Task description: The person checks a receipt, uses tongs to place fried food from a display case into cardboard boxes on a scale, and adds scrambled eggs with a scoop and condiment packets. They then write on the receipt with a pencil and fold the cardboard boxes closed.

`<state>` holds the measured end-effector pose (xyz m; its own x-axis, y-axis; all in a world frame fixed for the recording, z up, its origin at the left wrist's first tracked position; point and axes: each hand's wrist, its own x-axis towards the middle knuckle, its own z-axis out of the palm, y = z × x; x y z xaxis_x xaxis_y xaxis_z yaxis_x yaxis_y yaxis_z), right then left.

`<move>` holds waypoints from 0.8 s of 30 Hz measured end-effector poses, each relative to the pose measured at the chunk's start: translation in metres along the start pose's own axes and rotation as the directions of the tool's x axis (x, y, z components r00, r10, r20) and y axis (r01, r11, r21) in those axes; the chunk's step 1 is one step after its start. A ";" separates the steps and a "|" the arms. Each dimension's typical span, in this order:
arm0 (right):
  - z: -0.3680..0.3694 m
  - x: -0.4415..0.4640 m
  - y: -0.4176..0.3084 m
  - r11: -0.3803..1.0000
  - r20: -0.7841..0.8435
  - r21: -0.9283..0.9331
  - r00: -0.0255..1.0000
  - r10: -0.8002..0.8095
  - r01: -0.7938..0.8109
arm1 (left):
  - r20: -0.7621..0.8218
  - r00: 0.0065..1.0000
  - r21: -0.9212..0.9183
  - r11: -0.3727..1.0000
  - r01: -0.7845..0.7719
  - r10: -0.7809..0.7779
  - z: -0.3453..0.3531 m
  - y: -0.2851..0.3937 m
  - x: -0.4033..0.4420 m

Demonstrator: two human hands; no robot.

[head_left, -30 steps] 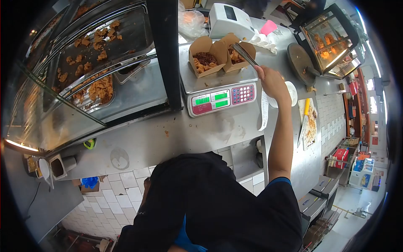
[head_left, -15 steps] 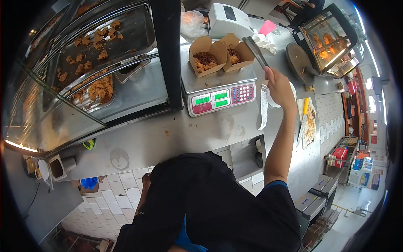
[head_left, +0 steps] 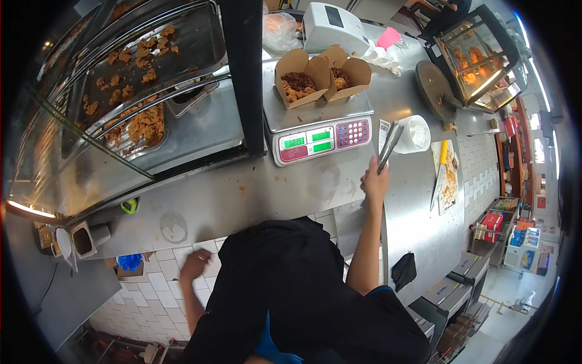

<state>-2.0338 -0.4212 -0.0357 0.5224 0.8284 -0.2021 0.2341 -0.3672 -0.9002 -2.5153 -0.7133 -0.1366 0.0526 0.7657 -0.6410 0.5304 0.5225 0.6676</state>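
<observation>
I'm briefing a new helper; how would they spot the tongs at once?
Find the green-lit scale on the steel counter. Off its lower right corner in the picture, the right hand grips the tongs. They are the metal tool in the hand, unlike the yellow-handled knife lying farther right.

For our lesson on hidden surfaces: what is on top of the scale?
Two open cardboard boxes stand on the scale, brown and golden food showing inside each. The surface beneath the boxes, and anything below the top food, is covered.
</observation>
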 end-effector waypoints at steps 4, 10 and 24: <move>0.011 -0.003 0.027 0.987 -0.038 0.126 0.993 0.110 -0.104 | -0.914 0.100 0.376 0.912 -0.162 0.394 -0.136 0.154 -0.024; -0.030 0.006 0.028 0.979 -0.021 0.198 0.998 0.054 -0.049 | -0.680 -0.426 0.608 0.784 0.126 0.596 -0.284 0.156 0.048; -0.147 0.180 0.010 0.700 -0.248 -0.652 0.791 -0.559 0.291 | -0.805 -0.465 0.413 0.911 0.008 0.369 -0.189 0.270 0.101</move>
<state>-1.8163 -0.3378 -0.0245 0.4858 0.7557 0.4391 0.8503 -0.2922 -0.4378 -2.5265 -0.4243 0.0509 -0.5096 0.1385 0.8492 0.8329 0.3269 0.4465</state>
